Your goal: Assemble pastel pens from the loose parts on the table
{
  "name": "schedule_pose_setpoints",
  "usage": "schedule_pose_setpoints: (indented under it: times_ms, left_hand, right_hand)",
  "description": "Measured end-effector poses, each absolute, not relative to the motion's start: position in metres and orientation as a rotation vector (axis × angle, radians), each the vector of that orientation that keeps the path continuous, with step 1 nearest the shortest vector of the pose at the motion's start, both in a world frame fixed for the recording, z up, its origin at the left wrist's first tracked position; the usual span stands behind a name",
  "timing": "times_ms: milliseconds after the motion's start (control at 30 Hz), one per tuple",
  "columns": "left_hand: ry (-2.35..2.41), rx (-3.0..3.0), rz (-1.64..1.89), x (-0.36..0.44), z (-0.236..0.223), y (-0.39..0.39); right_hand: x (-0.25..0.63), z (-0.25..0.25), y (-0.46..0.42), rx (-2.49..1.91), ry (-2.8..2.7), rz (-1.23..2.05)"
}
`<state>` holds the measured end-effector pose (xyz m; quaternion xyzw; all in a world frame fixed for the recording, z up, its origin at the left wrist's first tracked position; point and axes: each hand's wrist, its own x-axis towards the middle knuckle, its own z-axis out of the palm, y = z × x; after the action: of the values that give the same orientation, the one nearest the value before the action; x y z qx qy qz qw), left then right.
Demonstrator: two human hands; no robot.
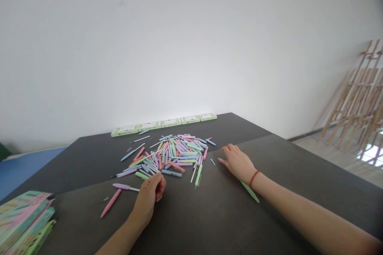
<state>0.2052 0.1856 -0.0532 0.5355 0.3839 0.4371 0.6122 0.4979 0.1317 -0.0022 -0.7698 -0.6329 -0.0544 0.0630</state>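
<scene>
A heap of pastel pen parts (pixel 172 153) in blue, pink, purple and green lies spread on the dark table (pixel 209 215). My left hand (pixel 149 197) rests at the heap's near edge, fingers curled together in a pinch; what they hold is too small to name. My right hand (pixel 237 161) lies on the table to the right of the heap, fingers stretched out flat toward a small blue piece (pixel 212 162). A green pen (pixel 249 192) lies under my right wrist, which wears a red band. A pink pen (pixel 110 203) and a purple pen (pixel 125 187) lie left of my left hand.
A row of light green boxes (pixel 164 123) lines the table's far edge by the white wall. A stack of pastel card packs (pixel 24 219) sits at the near left corner. Wooden easels (pixel 356 99) lean at the far right on the floor.
</scene>
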Motion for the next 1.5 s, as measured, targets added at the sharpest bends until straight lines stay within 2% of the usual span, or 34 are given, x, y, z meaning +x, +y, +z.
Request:
schedule_pose_setpoints:
  times_ms: [267,433,633,800,933,1033,1267,1500]
  left_hand:
    - [0.879,1.238,0.998,0.206,-0.058,0.186]
    - [0.887,1.254,0.997,0.205,-0.056,0.185]
    - [0.967,1.382,0.964,0.207,-0.053,0.182]
    - [0.921,2.036,0.849,0.218,-0.033,0.149]
    - [0.757,2.429,0.539,0.229,-0.024,0.124]
    - [0.723,2.543,0.482,0.231,-0.028,0.124]
    - [0.921,2.278,0.767,0.220,-0.036,0.147]
    - [0.978,2.148,0.902,0.215,-0.043,0.160]
  right_hand:
    - [0.491,-0.012,0.086,-2.588,-1.946,-0.157]
    - [0.487,-0.017,0.078,-2.558,-2.034,-0.068]
    - [0.489,0.008,0.087,-2.198,-2.162,0.453]
    - [0.504,0.016,0.112,-1.982,-1.887,0.880]
    - [0.487,0.003,0.117,-1.319,-1.400,1.336]
    - [0.461,-0.007,0.117,-0.854,-1.100,1.605]
    - [0.421,-0.013,0.138,-0.541,-0.786,2.011]
    - [0.423,-0.021,0.148,-0.443,-0.698,1.978]
